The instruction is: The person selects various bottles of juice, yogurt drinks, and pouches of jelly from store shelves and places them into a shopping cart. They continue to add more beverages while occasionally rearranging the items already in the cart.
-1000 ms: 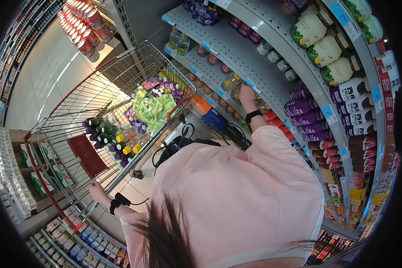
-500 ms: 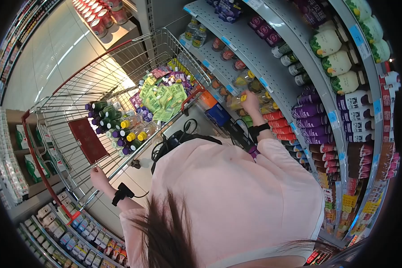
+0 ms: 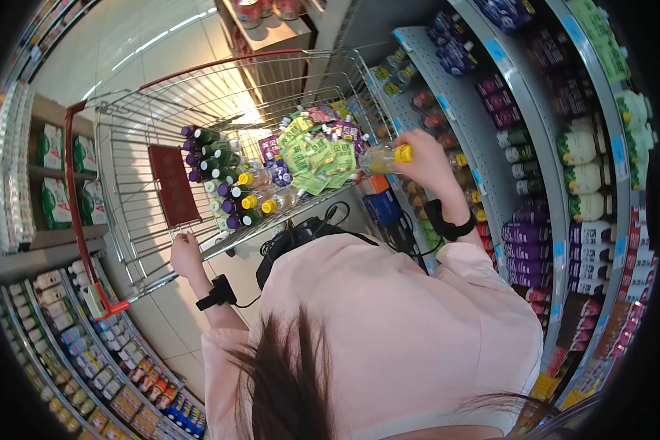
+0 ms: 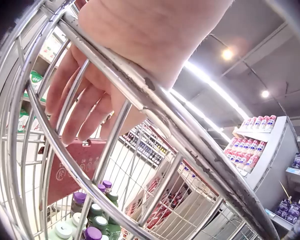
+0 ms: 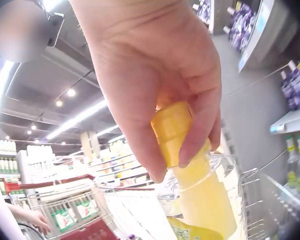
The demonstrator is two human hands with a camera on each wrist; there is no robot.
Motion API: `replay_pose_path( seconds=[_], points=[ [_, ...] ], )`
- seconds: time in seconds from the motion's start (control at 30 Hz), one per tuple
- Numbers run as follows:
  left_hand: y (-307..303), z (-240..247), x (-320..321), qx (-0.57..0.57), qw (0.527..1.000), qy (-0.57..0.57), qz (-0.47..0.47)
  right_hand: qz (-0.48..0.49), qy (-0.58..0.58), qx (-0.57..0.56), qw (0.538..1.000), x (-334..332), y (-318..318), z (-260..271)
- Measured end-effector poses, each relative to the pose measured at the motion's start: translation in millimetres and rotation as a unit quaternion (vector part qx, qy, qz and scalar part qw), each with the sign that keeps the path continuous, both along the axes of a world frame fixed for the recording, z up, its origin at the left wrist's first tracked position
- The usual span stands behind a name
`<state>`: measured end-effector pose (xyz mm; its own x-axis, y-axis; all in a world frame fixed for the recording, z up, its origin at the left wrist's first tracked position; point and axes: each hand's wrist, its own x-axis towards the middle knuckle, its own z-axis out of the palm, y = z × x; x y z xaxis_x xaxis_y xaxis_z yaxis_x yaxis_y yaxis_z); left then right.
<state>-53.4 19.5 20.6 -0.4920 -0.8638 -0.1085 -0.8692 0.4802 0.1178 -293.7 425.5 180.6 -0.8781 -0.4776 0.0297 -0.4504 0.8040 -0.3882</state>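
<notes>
My right hand point(image 3: 422, 158) pinches a bottle by its yellow cap, thumb and fingers round the cap in the right wrist view. The clear bottle point(image 5: 205, 200) holds pale yellow liquid and bears a yellow label. In the head view it lies sideways at the shelf-side rim of the shopping cart point(image 3: 136, 249). My left hand point(image 3: 188, 257) rests over the cart's near rail; in the left wrist view its fingers point(image 4: 90, 112) hang loosely down behind the wires. Inside the cart are a heap of green and purple pouches point(image 3: 315, 158) and several yellow-capped bottles point(image 3: 271, 202).
Purple- and white-capped bottles point(image 3: 216, 158) stand in the cart beside a dark red panel point(image 3: 174, 185). Grey shelves point(image 3: 455, 121) with pouches, jars and bottles curve along the right. An orange and blue box point(image 3: 380, 205) sits below the shelf-side rim. More stocked shelves point(image 3: 88, 345) line the lower left.
My right hand has drawn the yellow-capped bottle off the shelf and brought it left to the cart's rim. The left hand stays at the near rail, while the head view has shifted.
</notes>
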Motion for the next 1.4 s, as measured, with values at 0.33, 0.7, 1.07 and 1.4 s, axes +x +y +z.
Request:
replay_pose_path(
  seconds=[0.33, 0.7, 1.07, 1.4],
  points=[
    [-3.3, -7.5, 4.2, 0.039, 0.999, 0.026, -0.018, 0.237, -0.063, 0.024, 0.969, -47.6, -177.5, -106.6],
    [-3.5, -3.8, 2.5, 0.068, 0.997, 0.024, -0.039, 0.18, -0.052, 0.053, 0.981, -60.3, -328.2, -294.5],
    [-7.1, 2.6, -2.7, 0.084, 0.996, -0.011, -0.041, 0.158, -0.158, 0.04, 0.974, -63.6, -353.8, -366.8],
    [-9.8, -3.8, -1.5, 0.095, 0.994, -0.045, -0.021, 0.156, -0.35, -0.002, 0.924, -65.7, -327.7, -336.3]
  ],
)
